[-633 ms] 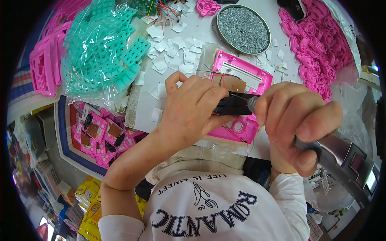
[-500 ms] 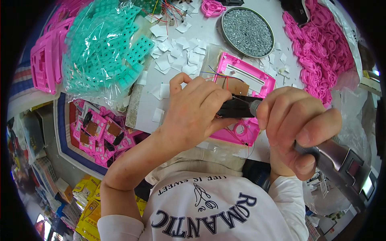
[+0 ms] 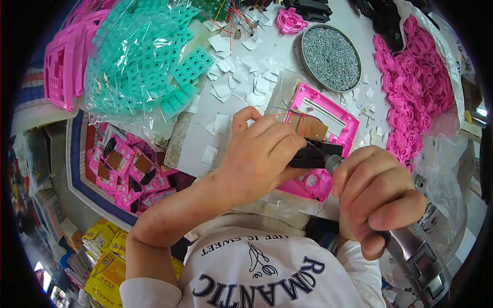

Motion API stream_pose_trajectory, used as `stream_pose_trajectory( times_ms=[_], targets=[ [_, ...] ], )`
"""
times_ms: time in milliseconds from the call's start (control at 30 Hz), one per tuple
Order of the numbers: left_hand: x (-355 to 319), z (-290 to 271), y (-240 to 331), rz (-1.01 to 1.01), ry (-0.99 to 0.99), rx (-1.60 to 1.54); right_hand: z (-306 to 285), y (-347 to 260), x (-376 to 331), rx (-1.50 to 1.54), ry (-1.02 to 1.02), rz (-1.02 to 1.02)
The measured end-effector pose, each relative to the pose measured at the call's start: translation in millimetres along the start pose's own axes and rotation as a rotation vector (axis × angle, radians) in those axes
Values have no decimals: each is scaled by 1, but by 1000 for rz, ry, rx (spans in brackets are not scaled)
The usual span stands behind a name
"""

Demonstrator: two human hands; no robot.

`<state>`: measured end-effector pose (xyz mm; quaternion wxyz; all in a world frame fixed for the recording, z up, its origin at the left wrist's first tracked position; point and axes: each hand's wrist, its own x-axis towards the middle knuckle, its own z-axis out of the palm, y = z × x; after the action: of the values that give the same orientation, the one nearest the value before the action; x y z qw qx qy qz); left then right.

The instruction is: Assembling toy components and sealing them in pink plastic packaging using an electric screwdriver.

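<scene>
My left hand (image 3: 257,159) is closed, thumb and fingers pinching a black plastic part (image 3: 308,158) against a pink plastic casing (image 3: 350,126). A brown circuit board (image 3: 314,128) with thin red, blue and yellow wires sits in the casing beside my fingers. My right hand (image 3: 382,195) wraps round a grey power screwdriver (image 3: 421,264), whose body slants down to the lower right. The driver's knurled nose meets the right end of the black part, and its thin bit runs along it toward my left fingertips. Where the bit ends is hard to see.
A round metal tray (image 3: 304,61) of small screws stands beyond the casing. White paper squares (image 3: 246,77) lie scattered to its left. A bag of teal keypads (image 3: 138,66) fills the far left; pink rings (image 3: 411,97) are heaped at right. Pink assemblies (image 3: 126,169) lie below left.
The whole view has shifted, so the table things sit lower and further right. My right hand and the screwdriver's rear end have come down toward me. The left hand keeps its pinch.
</scene>
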<state>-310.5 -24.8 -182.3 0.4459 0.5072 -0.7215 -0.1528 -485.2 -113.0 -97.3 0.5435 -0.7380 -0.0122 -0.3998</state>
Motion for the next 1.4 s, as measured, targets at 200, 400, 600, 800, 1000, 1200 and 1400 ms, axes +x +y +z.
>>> stream_pose_trajectory(
  times_ms=[200, 400, 600, 800, 1000, 1200, 1400],
  targets=[
    [0, 2, -1, 7, 23, -28, -1, 4, 3, 24, -23, 24],
    [-1, 1, -1, 25, 9, -10, 1, 4, 8, 20, -11, 42],
    [-1, 3, -3, 89, -10, 29, 3, 10, 14, 45, 18, 110],
    [0, -5, -3, 65, -125, 34, -23, 6, 23, 133, -160, 222],
    [8, -9, -8, 111, -125, 110, -26, -10, -31, -344, 29, 617],
    [24, -9, -6, -32, -220, -27, -25, -8, -56, -950, -76, 312],
    [8, 19, -11, -335, 12, -360, -54, -1, -25, -494, 198, 1001]
  ],
)
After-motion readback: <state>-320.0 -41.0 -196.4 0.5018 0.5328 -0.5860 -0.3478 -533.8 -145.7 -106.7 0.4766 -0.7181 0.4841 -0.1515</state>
